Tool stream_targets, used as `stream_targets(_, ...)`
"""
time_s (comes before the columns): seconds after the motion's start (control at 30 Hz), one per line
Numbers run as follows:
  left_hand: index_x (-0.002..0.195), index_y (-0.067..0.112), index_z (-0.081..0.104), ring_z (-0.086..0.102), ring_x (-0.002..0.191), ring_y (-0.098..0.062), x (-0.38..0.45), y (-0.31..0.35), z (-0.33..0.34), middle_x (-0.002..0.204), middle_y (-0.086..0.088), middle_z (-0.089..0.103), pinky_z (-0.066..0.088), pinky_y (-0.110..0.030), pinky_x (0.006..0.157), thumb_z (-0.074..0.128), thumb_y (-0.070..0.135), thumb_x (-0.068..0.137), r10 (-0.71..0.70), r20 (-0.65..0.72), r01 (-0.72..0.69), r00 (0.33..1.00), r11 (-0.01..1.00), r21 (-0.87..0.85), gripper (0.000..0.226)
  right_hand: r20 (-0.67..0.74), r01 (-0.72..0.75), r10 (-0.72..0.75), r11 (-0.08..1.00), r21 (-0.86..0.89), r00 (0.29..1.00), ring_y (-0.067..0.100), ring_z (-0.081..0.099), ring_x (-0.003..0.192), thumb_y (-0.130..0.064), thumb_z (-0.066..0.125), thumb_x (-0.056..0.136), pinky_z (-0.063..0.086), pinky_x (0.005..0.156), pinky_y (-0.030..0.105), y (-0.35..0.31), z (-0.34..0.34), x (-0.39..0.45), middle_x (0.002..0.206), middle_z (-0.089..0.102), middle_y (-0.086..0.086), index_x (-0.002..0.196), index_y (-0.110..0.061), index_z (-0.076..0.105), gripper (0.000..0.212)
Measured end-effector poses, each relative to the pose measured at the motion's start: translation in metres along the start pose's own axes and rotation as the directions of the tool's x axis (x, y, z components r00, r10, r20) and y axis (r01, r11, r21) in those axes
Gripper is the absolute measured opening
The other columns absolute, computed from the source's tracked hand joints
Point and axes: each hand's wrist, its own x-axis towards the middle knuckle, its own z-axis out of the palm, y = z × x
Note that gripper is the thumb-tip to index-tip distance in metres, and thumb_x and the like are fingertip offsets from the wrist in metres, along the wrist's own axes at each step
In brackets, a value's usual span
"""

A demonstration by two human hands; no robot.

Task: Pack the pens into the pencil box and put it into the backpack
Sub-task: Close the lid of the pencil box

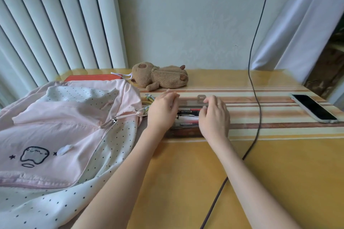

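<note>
Both hands rest on a clear pencil box (188, 117) lying lengthwise on the striped part of the table (260, 154), just right of the backpack (65, 126). The left hand (162, 111) lies palm down over the box's left end, fingers loosely curved and reaching to the far edge; the right hand (214, 115) covers the right end in the same way, fingertips near a small grey clasp (201, 97). Neither is closed into a fist, and whether the fingers actually grip the lid I cannot tell. Between the hands, red, white and dark pens (188, 115) show through the plastic (packed side by side along the box). The pink, dotted backpack lies flat at the left, zipper pulls beside the left wrist. Far behind sits a brown plush toy (160, 76), with a red book (93, 77) to its left. A phone (313, 108) lies face up at the right, and a dark cable (255, 89) hangs down across the table.
</note>
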Motion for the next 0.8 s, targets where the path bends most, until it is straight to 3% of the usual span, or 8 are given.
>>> stream_targets(0.1,0.113,0.019,0.069,0.065,0.108,-0.025,-0.026,0.009,0.009,0.111,-0.006,0.073,0.051,-0.033,0.087,0.034,0.037,0.093,0.201,0.076,-0.208,0.977,0.973,0.101,0.044,-0.081,0.133,-0.138,0.989,-0.064,0.987,0.027,0.059,0.097,-0.023,0.041,0.089,0.037,0.084,0.037,0.005,0.004,-0.013,0.098,0.066,0.001,0.091,-0.017,0.061,0.021)
stream_targets(0.2,0.128,0.022,0.06,0.053,0.127,-0.016,-0.037,0.004,0.021,0.131,0.001,0.062,0.043,-0.036,0.105,0.021,0.041,0.094,0.285,0.253,-0.334,0.925,0.926,0.175,0.056,0.03,0.158,-0.155,0.98,-0.121,0.987,0.022,0.052,0.121,-0.029,0.035,0.091,0.026,0.097,0.038,0.005,0.007,-0.013,0.128,0.06,-0.003,0.109,-0.025,0.061,0.032)
stream_targets(0.37,0.137,0.023,0.05,0.03,0.143,-0.02,-0.032,0.004,0.02,0.145,0.004,0.048,0.01,-0.049,0.117,0.008,0.048,0.09,0.202,0.325,-0.324,0.924,0.865,0.383,0.068,0.362,0.022,-0.002,0.998,-0.051,0.932,0.024,0.007,0.147,-0.027,0.044,0.095,0.014,0.114,0.046,0.008,-0.001,0.009,0.158,0.018,0.003,0.14,-0.027,0.029,0.047)
stream_targets(0.47,0.142,0.019,0.043,0.018,0.146,-0.013,-0.034,0.002,0.018,0.151,0.004,0.039,0.001,-0.041,0.118,0.008,0.051,0.09,0.246,0.297,-0.336,0.923,0.891,0.305,0.071,0.206,-0.019,-0.014,0.987,0.158,0.978,0.025,0.031,0.138,-0.028,0.057,0.09,0.033,0.103,0.036,0.012,-0.004,0.013,0.148,0.033,0.007,0.136,-0.018,0.037,0.051)
stream_targets(0.53,0.141,0.014,0.044,0.021,0.144,-0.01,-0.036,-0.002,0.013,0.151,0.003,0.038,0.007,-0.033,0.12,0.021,0.046,0.094,0.167,0.08,-0.172,0.983,0.983,0.071,0.062,0.042,-0.179,0.176,0.905,0.386,0.983,0.024,0.046,0.124,-0.03,0.057,0.091,0.038,0.089,0.027,0.019,-0.009,0.016,0.138,0.043,0.006,0.132,-0.014,0.042,0.046)
stream_targets(0.6,0.142,0.009,0.04,0.025,0.143,-0.014,-0.035,-0.012,0.009,0.152,-0.003,0.035,0.014,-0.03,0.118,0.031,0.038,0.098,-0.122,-0.063,0.107,0.991,0.974,-0.2,0.054,0.128,-0.399,0.388,0.781,0.48,0.913,0.024,0.05,0.117,-0.04,0.047,0.095,0.039,0.086,0.029,0.028,-0.013,0.02,0.134,0.049,0.004,0.132,-0.017,0.042,0.044)
stream_targets(0.7,0.146,0.005,0.028,0.026,0.143,-0.019,-0.028,-0.022,0.007,0.154,-0.011,0.032,0.016,-0.031,0.118,0.03,0.036,0.102,-0.365,0.063,0.36,0.929,0.848,-0.39,0.054,0.423,-0.596,0.421,0.521,0.611,0.802,0.018,0.048,0.118,-0.052,0.037,0.095,0.04,0.093,0.034,0.037,-0.009,0.023,0.128,0.051,-0.004,0.134,-0.022,0.043,0.049)
stream_targets(0.8,0.15,0.009,0.02,0.017,0.145,-0.013,-0.022,-0.021,0.01,0.158,-0.003,0.022,0.01,-0.02,0.112,0.024,0.037,0.103,-0.403,0.128,0.417,0.906,0.797,-0.437,0.055,0.437,-0.58,0.393,0.41,0.704,0.809,0.016,0.046,0.126,-0.057,0.041,0.092,0.036,0.101,0.037,0.04,-0.005,0.024,0.138,0.051,-0.004,0.136,-0.028,0.044,0.054)
